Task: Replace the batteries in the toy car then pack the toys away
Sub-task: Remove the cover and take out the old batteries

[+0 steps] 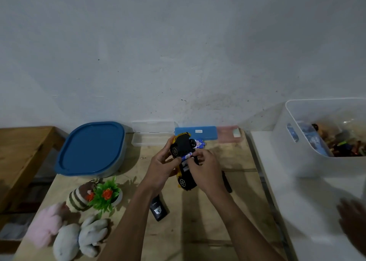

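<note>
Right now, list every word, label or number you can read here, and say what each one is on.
Nothing here reads clearly enough to quote.
On the black item: a white word above a logo, blurred.
On the blue case: a white sticker, print too small.
On the battery at the car: blue-and-white label, blurred.
On the loose batteries behind the car: print blurred.

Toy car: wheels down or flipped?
Flipped: the toy car shows its black underside and wheels upward, held by the left hand while the right hand pinches a battery.
</note>
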Motion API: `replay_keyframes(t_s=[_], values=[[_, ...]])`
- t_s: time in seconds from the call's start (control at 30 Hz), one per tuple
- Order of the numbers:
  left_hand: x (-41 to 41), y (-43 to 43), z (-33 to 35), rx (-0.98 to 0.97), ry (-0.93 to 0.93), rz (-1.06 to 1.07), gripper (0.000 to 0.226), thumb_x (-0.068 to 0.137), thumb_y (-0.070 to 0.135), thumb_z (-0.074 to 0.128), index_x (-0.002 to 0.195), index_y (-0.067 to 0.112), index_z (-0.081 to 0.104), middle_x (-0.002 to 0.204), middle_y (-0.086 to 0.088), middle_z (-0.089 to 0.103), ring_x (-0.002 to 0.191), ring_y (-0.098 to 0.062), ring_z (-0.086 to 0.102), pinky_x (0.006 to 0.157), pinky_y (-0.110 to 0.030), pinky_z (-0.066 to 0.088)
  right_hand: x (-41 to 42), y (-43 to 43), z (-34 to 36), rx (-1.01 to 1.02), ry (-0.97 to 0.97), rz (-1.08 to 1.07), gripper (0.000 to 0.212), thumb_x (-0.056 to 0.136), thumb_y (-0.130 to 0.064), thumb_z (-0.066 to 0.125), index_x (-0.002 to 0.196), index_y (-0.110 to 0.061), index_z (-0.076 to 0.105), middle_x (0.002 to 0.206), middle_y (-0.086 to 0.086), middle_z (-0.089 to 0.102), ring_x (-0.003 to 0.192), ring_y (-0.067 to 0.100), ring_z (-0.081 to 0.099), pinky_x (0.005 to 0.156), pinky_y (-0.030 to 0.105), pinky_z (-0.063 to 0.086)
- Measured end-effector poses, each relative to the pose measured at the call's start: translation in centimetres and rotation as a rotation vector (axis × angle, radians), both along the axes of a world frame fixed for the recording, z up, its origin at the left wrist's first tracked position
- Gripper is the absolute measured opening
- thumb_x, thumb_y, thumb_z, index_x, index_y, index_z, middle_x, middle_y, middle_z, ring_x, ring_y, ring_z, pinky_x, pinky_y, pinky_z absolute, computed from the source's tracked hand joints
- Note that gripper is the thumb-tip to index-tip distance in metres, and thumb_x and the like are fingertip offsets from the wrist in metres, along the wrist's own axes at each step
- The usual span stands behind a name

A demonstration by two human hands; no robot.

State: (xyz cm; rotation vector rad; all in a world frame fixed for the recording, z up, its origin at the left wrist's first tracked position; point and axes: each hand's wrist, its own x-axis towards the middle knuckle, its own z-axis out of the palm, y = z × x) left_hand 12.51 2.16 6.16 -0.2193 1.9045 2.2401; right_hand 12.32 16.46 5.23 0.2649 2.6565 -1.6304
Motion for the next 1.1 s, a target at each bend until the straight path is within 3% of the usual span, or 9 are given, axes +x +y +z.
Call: replay_keyframes(t_s=[0.23,0.43,0.53,0.7,0.83,1.0,1.1], values=[[0.1,0.1,0.4,0.038,-0.014,-0.011,0.067,0.095,-0.003,0.055,0.138,0.047,0.045,0.121,-0.003,0.070,0.107,-0.025,0.066,0.089,-0.045,0.057,0.2,-0.2,0.4,-0.060,0.018,-0.008,0.017,0.086,-0.026,0.064,0.094,-0.016,0.054,0.099,-0.001,0.053,0.081,0.002,0.051,0.061,0.016,0.037],[-0.2,-0.5,0.7,0.109,-0.070,-0.009,0.058,0.095,0.001,0.055,0.136,0.042,0.052,0.116,-0.006,0.073,0.098,-0.026,0.066,0.077,-0.042,0.058,0.4,1.1,-0.1,-0.101,0.101,0.111,0.019,0.088,-0.031,0.067,0.103,-0.028,0.057,0.102,-0.010,0.058,0.093,0.002,0.056,0.074,0.018,0.050],[-0.3,-0.8,0.8,0.108,-0.092,-0.035,0.056,0.096,0.003,0.055,0.136,0.042,0.050,0.119,-0.006,0.072,0.104,-0.030,0.067,0.080,-0.043,0.058,0.0,1.9,-0.4,-0.115,0.130,0.142,0.025,0.086,-0.034,0.071,0.109,-0.027,0.065,0.101,-0.009,0.061,0.092,0.001,0.060,0.076,0.019,0.053],[-0.2,-0.8,0.8,0.110,-0.110,-0.058,0.056,0.096,0.005,0.055,0.141,0.038,0.049,0.121,-0.006,0.071,0.104,-0.029,0.067,0.078,-0.042,0.058,-0.3,2.2,-0.3,-0.192,0.080,0.137,0.016,0.081,-0.033,0.076,0.094,-0.032,0.066,0.095,-0.007,0.059,0.089,0.009,0.058,0.074,0.019,0.049],[-0.1,-0.9,0.7,0.113,-0.119,-0.073,0.055,0.096,0.007,0.056,0.142,0.037,0.048,0.122,-0.007,0.070,0.106,-0.031,0.066,0.084,-0.046,0.057,-0.2,2.2,0.5,-0.218,0.111,0.134,0.017,0.075,-0.036,0.081,0.085,-0.031,0.068,0.091,-0.013,0.061,0.080,0.000,0.054,0.071,0.018,0.048],[-0.2,-0.8,0.9,0.145,-0.102,-0.067,0.053,0.096,0.008,0.055,0.140,0.038,0.050,0.125,-0.009,0.069,0.106,-0.031,0.065,0.081,-0.044,0.058,0.8,1.1,1.5,-0.408,0.083,-0.030,0.017,0.074,-0.028,0.083,0.089,-0.027,0.074,0.092,-0.008,0.073,0.086,0.003,0.068,0.070,0.025,0.059],[-0.4,-0.9,0.8,0.165,-0.089,-0.042,0.052,0.095,0.008,0.056,0.138,0.037,0.053,0.126,-0.009,0.068,0.103,-0.029,0.065,0.076,-0.042,0.057,0.9,0.8,2.3,-0.671,0.101,-0.211,0.012,0.078,-0.016,0.079,0.089,-0.017,0.075,0.084,-0.004,0.076,0.079,0.005,0.071,0.067,0.019,0.056]])
